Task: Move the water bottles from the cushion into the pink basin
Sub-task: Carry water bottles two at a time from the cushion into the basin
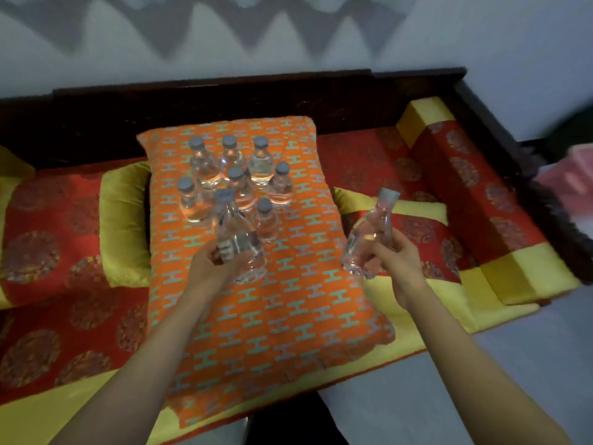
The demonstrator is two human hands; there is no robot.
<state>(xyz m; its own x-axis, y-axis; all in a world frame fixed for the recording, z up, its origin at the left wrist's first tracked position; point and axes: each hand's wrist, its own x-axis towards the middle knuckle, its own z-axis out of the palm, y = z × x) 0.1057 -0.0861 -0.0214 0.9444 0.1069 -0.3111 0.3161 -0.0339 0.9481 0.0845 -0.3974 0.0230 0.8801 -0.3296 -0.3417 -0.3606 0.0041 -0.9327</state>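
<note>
Head view, entry by position, left to right.

Red-and-gold seat pad [48, 239] — far left, with a yellow bolster [123, 226] against the cushion's edge; neither carries a bottle.

Orange cushion [288, 303] — centre, patterned, lying on the sofa. Seven standing bottles [236, 184] are clustered on its far half, grey caps up, packed close to one another.

Left hand [208, 268] — over the cushion's middle, closed around the lower body of a labelled bottle [239, 242]. That bottle is upright, cap away from the wearer, its base just above or barely clear of the fabric; contact cannot be told. It sits just in front of the cluster.

Right hand [396, 261] — right of the cushion's edge, over the red seat, wrapped around a second bottle [369, 239]. This one tilts right, cap leading, clearly lifted free.

Pink basin [571, 178] — a blurred pink shape at the far right edge, beyond the dark sofa arm, is probably it; well apart from both hands.

Step in hand, as judged: carry, one bottle per grip, early in the task. Next move calls for a rightward swing past the sofa arm, then release into the basin.
</note>
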